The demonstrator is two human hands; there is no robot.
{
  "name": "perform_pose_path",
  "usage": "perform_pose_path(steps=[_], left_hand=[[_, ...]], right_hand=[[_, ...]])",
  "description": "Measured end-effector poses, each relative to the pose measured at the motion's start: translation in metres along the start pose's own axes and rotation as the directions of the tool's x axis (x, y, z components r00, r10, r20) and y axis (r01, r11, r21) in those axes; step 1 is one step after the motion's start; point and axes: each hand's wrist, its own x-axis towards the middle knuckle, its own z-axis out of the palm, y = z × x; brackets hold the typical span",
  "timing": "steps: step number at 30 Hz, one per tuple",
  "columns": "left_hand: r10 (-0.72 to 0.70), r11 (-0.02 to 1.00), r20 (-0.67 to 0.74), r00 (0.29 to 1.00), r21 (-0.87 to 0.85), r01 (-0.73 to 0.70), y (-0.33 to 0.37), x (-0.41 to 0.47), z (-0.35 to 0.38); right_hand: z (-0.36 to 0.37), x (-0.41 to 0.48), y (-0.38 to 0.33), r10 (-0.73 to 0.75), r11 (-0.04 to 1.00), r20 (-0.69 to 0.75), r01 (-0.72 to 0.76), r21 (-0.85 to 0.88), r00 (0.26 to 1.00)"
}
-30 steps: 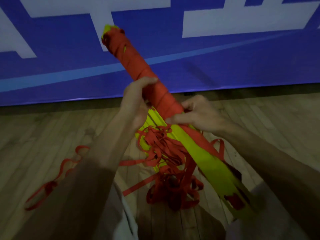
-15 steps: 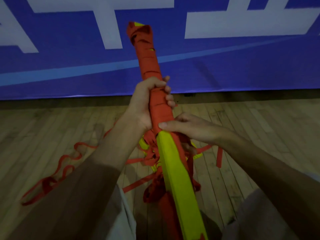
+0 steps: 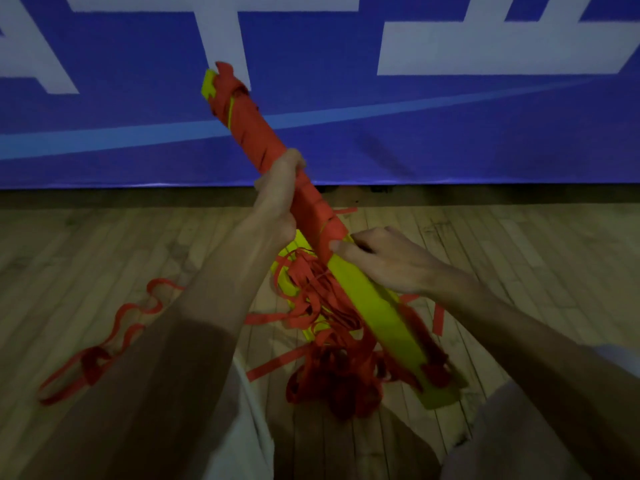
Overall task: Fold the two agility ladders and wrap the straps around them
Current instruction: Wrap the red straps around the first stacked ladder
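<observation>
A folded agility ladder, a stack of yellow-green rungs (image 3: 377, 306), slants from upper left to lower right in front of me. Its upper half is bound in red strap (image 3: 256, 133). My left hand (image 3: 277, 206) grips the wrapped part from the left. My right hand (image 3: 384, 258) holds the bundle just below the wrapping, thumb pressing the strap's last turn against the rungs. A tangle of loose red strap (image 3: 329, 306) hangs under the bundle down to the floor, and more strap (image 3: 104, 344) trails left across the boards.
A wooden plank floor (image 3: 519, 254) lies below. A blue banner (image 3: 450, 126) with white lettering covers the wall behind. My knees in light clothing (image 3: 242, 427) show at the bottom edge.
The bundle has tilted from nearly upright back to slanting with its top to the left. My left hand has slid a little lower on the wrapped part. My right hand stays at the wrap's lower edge.
</observation>
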Motion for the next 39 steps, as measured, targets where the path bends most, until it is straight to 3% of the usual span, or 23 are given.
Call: perform_pose_path(steps=[4,10,14,17,19,23,28,32,37,39], left_hand=[[0.007,0.995,0.092,0.996,0.095,-0.016,-0.006,-0.005,0.007],[0.107,0.992,0.165,0.980,0.045,-0.116,-0.002,-0.016,0.014],[0.122,0.980,0.319,0.940,-0.191,-0.063,0.002,-0.031,0.021],[0.181,0.895,0.551,0.815,-0.436,0.096,0.001,-0.037,0.020],[0.183,0.879,0.612,0.769,-0.453,0.151,0.000,-0.038,0.018],[0.083,0.919,0.532,0.843,-0.368,0.142,0.002,-0.036,0.016],[-0.102,0.986,0.308,0.946,-0.095,0.138,0.000,-0.023,0.009],[-0.102,0.994,0.130,0.986,0.043,0.097,-0.007,-0.010,0.008],[-0.064,0.997,0.102,0.993,-0.041,0.069,-0.011,-0.011,0.008],[-0.055,0.994,0.116,0.992,-0.089,0.065,-0.009,-0.011,0.006]], right_hand=[[0.001,-0.003,0.004,0.038,0.987,-0.068,-0.048,-0.154,0.997],[-0.009,-0.006,0.004,0.027,0.982,-0.083,-0.010,0.191,0.996],[-0.010,-0.007,0.002,-0.075,0.888,0.010,0.062,0.455,0.997],[-0.015,-0.009,-0.002,-0.128,0.853,0.052,0.083,0.516,0.990],[-0.014,-0.010,-0.003,-0.141,0.822,0.090,0.066,0.566,0.986],[-0.007,-0.004,-0.004,-0.144,0.857,0.158,0.044,0.514,0.977],[-0.011,0.006,-0.003,-0.101,0.981,0.195,0.065,0.184,0.976],[-0.014,0.008,0.001,-0.112,0.992,0.165,0.101,0.071,0.980],[-0.025,0.008,0.011,-0.180,0.984,-0.002,0.180,0.013,0.984],[-0.029,0.004,0.006,-0.140,0.989,-0.031,0.141,0.038,0.990]])
